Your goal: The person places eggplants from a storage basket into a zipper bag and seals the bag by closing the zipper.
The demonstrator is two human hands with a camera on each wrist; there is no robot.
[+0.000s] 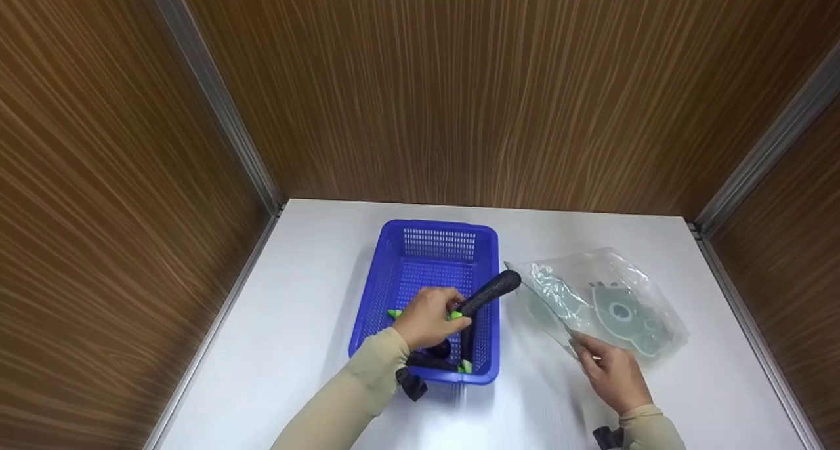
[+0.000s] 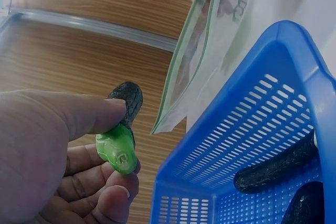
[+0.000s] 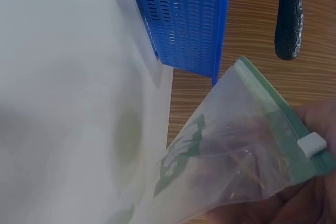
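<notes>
By its bright green stem end, my left hand (image 1: pixel 430 317) pinches a long, dark eggplant (image 1: pixel 491 292) above the basket. Its rounded dark end points up and right, past the basket's right rim toward the bag. A clear zip bag (image 1: pixel 594 286) with a green print lies to the right. My right hand (image 1: pixel 610 372) grips the bag's green-edged mouth near a white slider (image 3: pixel 311 144), and the mouth gapes somewhat in the left wrist view. Inside the blue plastic basket (image 1: pixel 493 256) lie more dark eggplants (image 2: pixel 275 166), partly hidden by my left hand and forearm.
The basket stands on a white table (image 1: pixel 308 260), left of the bag. Wood-grain panels (image 1: pixel 459 96) rise at the back and on both sides, with metal strips (image 1: pixel 223 109) along the corners. A dark wrist device (image 1: pixel 411 383) sits under the left sleeve.
</notes>
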